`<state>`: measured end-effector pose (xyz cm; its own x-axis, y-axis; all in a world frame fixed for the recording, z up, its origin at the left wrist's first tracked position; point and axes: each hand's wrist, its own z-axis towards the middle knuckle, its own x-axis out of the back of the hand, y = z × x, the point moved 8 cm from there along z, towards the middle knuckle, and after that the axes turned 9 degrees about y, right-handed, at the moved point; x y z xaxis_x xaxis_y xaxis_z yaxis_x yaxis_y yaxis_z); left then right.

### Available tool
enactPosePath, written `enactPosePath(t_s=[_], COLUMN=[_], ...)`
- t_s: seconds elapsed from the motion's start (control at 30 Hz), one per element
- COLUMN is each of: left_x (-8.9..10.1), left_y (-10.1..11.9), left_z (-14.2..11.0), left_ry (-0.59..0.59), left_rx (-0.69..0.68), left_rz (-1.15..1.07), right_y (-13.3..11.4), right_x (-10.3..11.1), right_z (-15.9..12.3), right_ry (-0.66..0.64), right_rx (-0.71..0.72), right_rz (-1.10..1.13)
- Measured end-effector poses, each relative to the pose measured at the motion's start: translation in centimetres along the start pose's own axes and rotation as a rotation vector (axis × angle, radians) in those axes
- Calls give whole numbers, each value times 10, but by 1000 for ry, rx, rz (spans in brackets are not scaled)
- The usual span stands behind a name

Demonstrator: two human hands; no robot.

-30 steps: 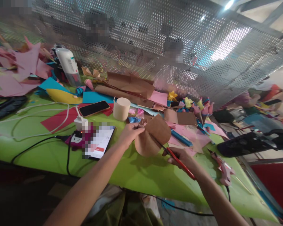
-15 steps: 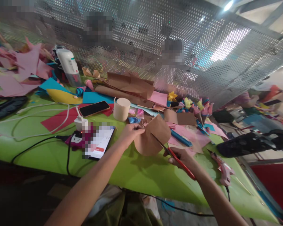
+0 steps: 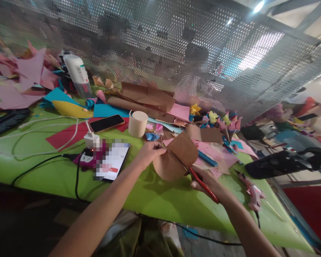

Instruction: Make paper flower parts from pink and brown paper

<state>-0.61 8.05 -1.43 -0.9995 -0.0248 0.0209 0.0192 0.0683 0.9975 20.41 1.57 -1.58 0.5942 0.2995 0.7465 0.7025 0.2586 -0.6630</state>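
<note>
Between thumb and fingers, my left hand (image 3: 153,151) pinches the left edge of a brown sheet of paper (image 3: 183,151) with a rounded outline. My right hand (image 3: 203,182) grips a pair of scissors (image 3: 200,181) with red handles. Their dark blades lie across the middle of the paper, pointing up and left, and the paper parts into an upper and a lower lobe there. The sheet is held a little above the green tabletop (image 3: 155,200). A blue stick-like piece (image 3: 208,159) lies just right of the paper.
Left of my arm lie a lit phone (image 3: 115,162), a purple power strip (image 3: 82,160) with cables, and a dark phone (image 3: 107,123). A cream roll (image 3: 138,124) stands behind. At right are a pink glue gun (image 3: 254,194) and a black bottle (image 3: 279,162). Coloured paper covers the back.
The scissors have moved slightly left and down along the paper. Its upper lobe has swung right, and my left hand has shifted slightly. The number on the lit phone has changed.
</note>
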Motion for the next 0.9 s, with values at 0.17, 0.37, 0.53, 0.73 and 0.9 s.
enactPosePath(t_s=[0.17, 0.37, 0.53, 0.73, 0.9], left_x=[0, -1, -1, -1, 0], left_y=[3, 2, 2, 6, 5], left_z=[-1, -1, -2, -3, -3], left_ry=[-3, -10, -6, -10, -5], left_rx=[7, 7, 11, 5, 4], left_rz=[-26, -32, -21, -40, -23], right_y=[4, 11, 6, -2, -3], right_x=[-2, -5, -5, 0, 0], right_z=[3, 5, 5, 3, 0], right_ry=[34, 59, 57, 39, 4], right_rx=[-30, -90, -97, 8, 23], right_rz=[112, 230, 217, 93, 29])
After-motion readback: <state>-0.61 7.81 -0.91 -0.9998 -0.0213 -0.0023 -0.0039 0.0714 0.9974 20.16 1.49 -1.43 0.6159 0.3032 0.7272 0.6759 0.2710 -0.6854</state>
